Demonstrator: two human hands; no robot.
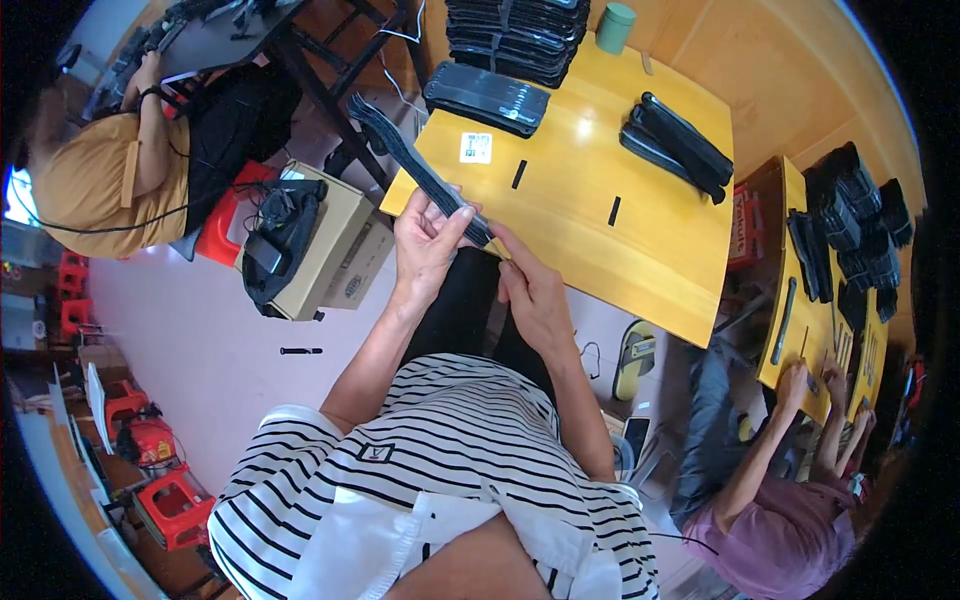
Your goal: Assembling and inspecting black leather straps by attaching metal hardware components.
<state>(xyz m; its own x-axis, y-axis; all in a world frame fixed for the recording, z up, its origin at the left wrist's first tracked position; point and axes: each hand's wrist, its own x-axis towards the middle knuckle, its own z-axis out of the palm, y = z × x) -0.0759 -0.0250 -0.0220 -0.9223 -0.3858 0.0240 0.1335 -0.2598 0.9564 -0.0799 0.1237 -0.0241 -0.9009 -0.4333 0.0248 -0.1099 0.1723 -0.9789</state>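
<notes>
Head view: both hands meet just off the near left corner of the yellow table [640,270], over the person's dark lap. The left hand [425,245] is closed round a bundle of long black strips [410,160] — fingers wrapped over its near end, thumb on top. The bundle slants up and away to the far left, its free end hanging over the floor past the table's left edge. The right hand [530,290] is curled, its fingertips pinching the bundle's near end just beside the left thumb; how tight the grip is cannot be told.

On the table, far from the hands, a flat black pack [487,98] lies near the far left edge with a taller black stack [515,35] behind it and a green cup [615,27] to the right of that. A second black bundle [678,145] lies at the far right. Two single strips [519,174] and a white label [476,148] rest on the bare middle — most of the near half of the top is open wood.

Left of the hands a cardboard box [335,250] with a black bag on it stands on the pink floor [200,330], with open floor near it. A person in yellow sits far left; another person in purple works at a second table on the right
</notes>
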